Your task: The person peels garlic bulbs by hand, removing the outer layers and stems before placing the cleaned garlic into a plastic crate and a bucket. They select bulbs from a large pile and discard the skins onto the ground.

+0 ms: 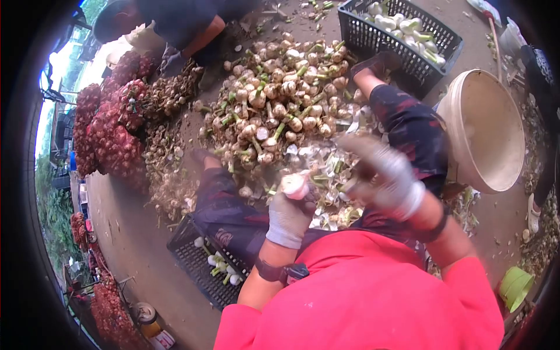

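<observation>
My left hand [290, 219], in a pale knit glove, is closed round a garlic bulb [295, 185]; the bulb's pinkish-white side faces up. To its right my right hand [392, 179], also gloved, is raised and smeared by motion, so I cannot make out its fingers or anything in them. Below and between the hands lie loose garlic peelings [335, 166] and cut stems. A big heap of untrimmed garlic bulbs [277, 96] with short green stems spreads over the ground just beyond.
A black crate [350, 26] of white peeled bulbs stands far right, another black crate [198, 265] by my left leg. At right a large pale bucket [452, 125] lies tilted. Red net sacks [111, 125] of garlic sit left, near a bending co-worker [181, 23]. A green bucket [515, 288] is lower right.
</observation>
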Tool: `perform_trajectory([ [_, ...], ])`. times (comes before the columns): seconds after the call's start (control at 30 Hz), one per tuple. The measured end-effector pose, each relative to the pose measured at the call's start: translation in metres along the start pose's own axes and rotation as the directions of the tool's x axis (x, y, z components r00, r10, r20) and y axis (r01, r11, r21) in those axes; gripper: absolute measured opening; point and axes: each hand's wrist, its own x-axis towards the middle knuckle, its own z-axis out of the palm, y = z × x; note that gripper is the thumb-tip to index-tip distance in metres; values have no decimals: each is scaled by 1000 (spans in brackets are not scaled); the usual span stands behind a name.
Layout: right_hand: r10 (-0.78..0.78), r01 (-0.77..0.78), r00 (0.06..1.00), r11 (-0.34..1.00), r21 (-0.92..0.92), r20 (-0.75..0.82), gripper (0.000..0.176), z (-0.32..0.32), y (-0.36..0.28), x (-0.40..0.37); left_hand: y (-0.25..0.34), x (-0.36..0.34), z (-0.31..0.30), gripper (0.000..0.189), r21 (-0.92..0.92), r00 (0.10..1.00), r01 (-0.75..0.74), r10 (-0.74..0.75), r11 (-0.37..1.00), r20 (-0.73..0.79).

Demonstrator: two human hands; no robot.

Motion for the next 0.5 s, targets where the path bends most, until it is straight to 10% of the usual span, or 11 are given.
perform_trajectory([
  [0.03, -266, 272, 961, 883, -383, 72, 70, 15, 10, 3, -8, -4, 22, 34, 64, 993, -70, 76, 995, -88],
  [0.2, -253, 280, 960, 893, -351, 122, 27, 55, 35, -2, -19, 2, 20, 34, 158, 975, -174, 192, 972, -109],
  [0.23, -247, 272, 962, 896, -350, 116, 27, 56, 36, -5, -17, -1, 3, 34, 476, 971, -226, 238, 850, 36],
  [0.27, -25, 32, 995, 997, -69, 92, 25, 56, 36, -8, -13, -3, -3, 34, 725, 955, -292, 223, 624, 193],
  [0.3, 190, -216, 972, 953, 215, 136, 22, 55, 37, -10, -9, -2, -6, 35, 459, 993, -87, 42, 884, 107],
  [0.37, 497, -545, 811, 447, 709, 310, 18, 45, 28, -2, -11, -2, -2, 36, 317, 986, -36, -18, 948, 167],
  [0.43, 567, -264, 772, -128, 956, 288, 14, 46, 27, 8, -17, -1, 9, 36, -54, 996, 58, -55, 997, 66],
  [0.47, 156, -220, 929, -500, 838, 337, 15, 41, 71, 1, -17, 0, 10, 36, -58, 996, 57, -53, 997, 70],
  [0.5, 358, -131, 900, -324, 937, 250, 19, 32, 83, 1, -17, 1, 9, 34, -52, 988, 24, -16, 998, 153],
])
